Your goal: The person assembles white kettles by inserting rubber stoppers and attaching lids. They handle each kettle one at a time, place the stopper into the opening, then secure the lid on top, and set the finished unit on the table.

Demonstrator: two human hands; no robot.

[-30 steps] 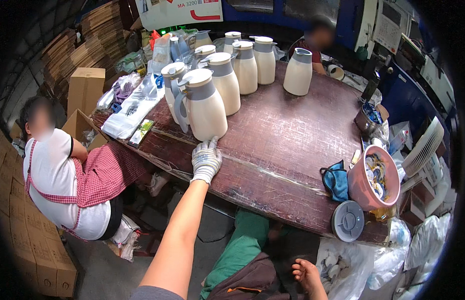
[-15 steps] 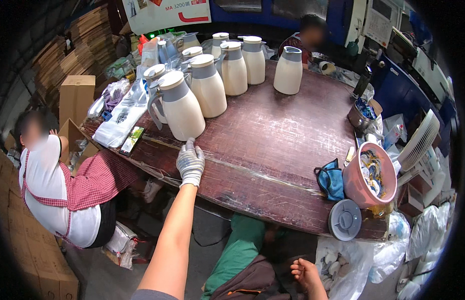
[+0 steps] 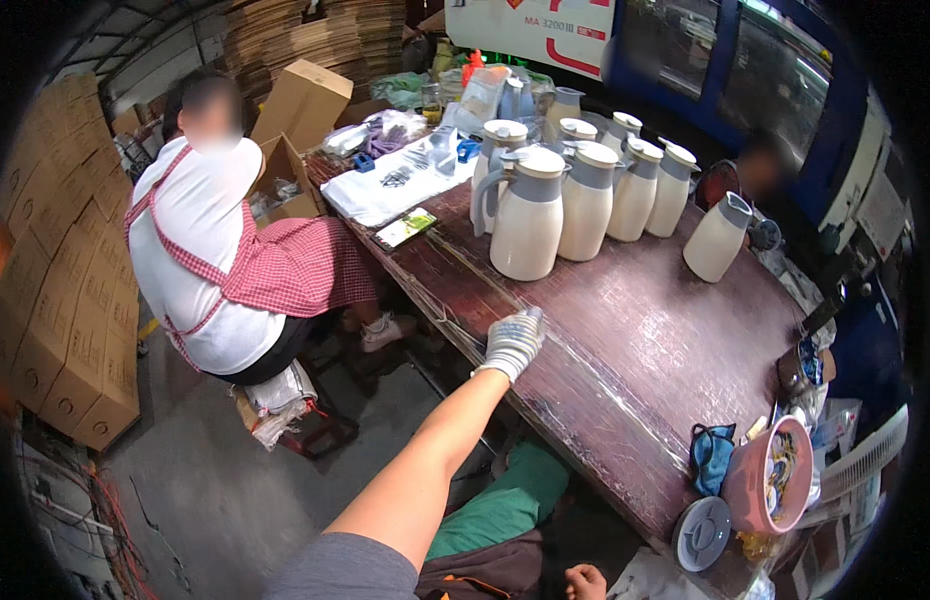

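My left hand, in a striped white-grey glove, rests at the near edge of the dark table. Its fingers look loosely bent, with nothing visible in them. Just beyond stands the nearest cream vacuum jug, with grey neck, handle and pale lid; my hand is apart from it. Several similar jugs cluster behind, among them a second lidded jug. A jug with no visible lid stands apart to the right. My bare right hand shows only partly at the lower edge, low over my lap; its fingers are mostly cut off.
A pink basket of small parts, a blue mask and a round grey lid lie at the right end. Plastic bags and a phone are left. One person sits left; another is beyond.
The view has swung left, bringing more of the seated person and stacked cartons into sight. My left hand has come away from the nearest jug's base. Less of my right hand shows.
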